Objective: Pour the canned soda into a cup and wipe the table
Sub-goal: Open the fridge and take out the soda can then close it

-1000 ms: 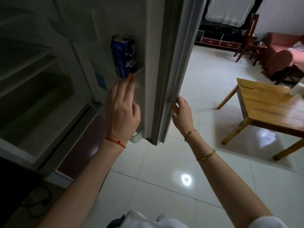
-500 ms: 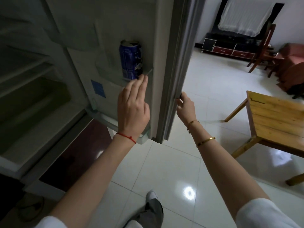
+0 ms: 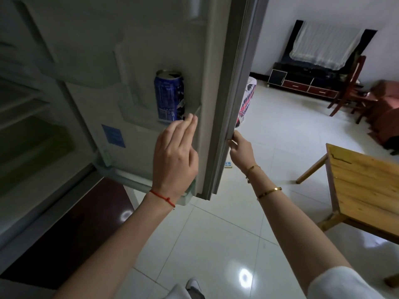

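A blue soda can (image 3: 169, 96) stands upright on a clear shelf inside the open fridge door (image 3: 138, 61). My left hand (image 3: 176, 156) is raised just below the can with straight fingers, the fingertips at the shelf's front edge and not around the can. My right hand (image 3: 238, 147) grips the outer edge of the fridge door, fingers curled round it. No cup or cloth is in view.
The dark fridge interior (image 3: 28, 130) with its shelves is at the left. A wooden table (image 3: 364, 186) stands at the right on the glossy white tile floor. Chairs (image 3: 347, 87), a red sofa (image 3: 386, 108) and a low TV cabinet (image 3: 302, 85) are at the far right.
The view has shifted back and to the right. My left hand stays near the can shelf; my right hand keeps hold of the door edge.
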### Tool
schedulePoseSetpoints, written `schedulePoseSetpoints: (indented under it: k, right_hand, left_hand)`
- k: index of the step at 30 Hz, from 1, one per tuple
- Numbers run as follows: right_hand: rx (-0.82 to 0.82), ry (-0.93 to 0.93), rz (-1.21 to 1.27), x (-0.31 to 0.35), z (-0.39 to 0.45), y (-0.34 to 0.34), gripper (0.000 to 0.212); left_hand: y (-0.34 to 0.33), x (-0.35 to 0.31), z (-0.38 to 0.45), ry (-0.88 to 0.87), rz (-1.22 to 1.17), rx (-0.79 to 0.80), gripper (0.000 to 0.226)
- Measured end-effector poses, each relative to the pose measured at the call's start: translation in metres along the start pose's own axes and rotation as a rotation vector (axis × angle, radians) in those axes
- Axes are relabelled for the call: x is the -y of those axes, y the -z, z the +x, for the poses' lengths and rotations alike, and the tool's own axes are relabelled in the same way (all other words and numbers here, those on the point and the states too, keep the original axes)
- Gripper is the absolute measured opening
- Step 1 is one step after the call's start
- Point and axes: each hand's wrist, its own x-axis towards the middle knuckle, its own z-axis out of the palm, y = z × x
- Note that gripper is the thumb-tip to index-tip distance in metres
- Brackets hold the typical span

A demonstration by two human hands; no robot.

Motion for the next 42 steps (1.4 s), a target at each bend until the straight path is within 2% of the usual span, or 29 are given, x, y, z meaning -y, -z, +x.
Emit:
schedulePoseSetpoints:
  k: [7, 14, 26, 33, 35, 37, 42]
  right_hand:
    - [0.082, 0.002, -0.032, -0.023, 0.062, 0.009, 0.032]
    - [0.125, 0.001, -0.024, -0.037, 0.112, 0.008, 0.026]
    - [0.186, 0.116, 0.061, -0.06, 0.182, 0.008, 0.026]
    - [0.266, 0.186, 0.046, -0.068, 0.226, 0.013, 0.015]
    - [0.31, 0.209, 0.064, -0.069, 0.238, 0.014, 0.025]
    - [0.351, 0.205, 0.083, -0.071, 0.25, 0.014, 0.031]
    - [0.419, 0.22, 0.088, -0.079, 0.274, 0.011, 0.025]
  left_hand:
    - [-0.039, -0.01, 0.031, 0.008, -0.003, -0.018, 0.056]
    - [-0.071, -0.011, 0.058, -0.001, 0.014, -0.043, 0.055]
    - [-0.113, -0.024, 0.099, 0.084, 0.051, -0.07, 0.055]
    - [-0.126, -0.04, 0.133, 0.332, -0.008, -0.251, 0.053]
    - [-0.129, -0.042, 0.146, 0.414, -0.007, -0.31, 0.056]
    - [-0.131, -0.04, 0.159, 0.496, 0.0, -0.347, 0.062]
    - [-0.139, -0.02, 0.19, 0.73, -0.074, -0.315, 0.087]
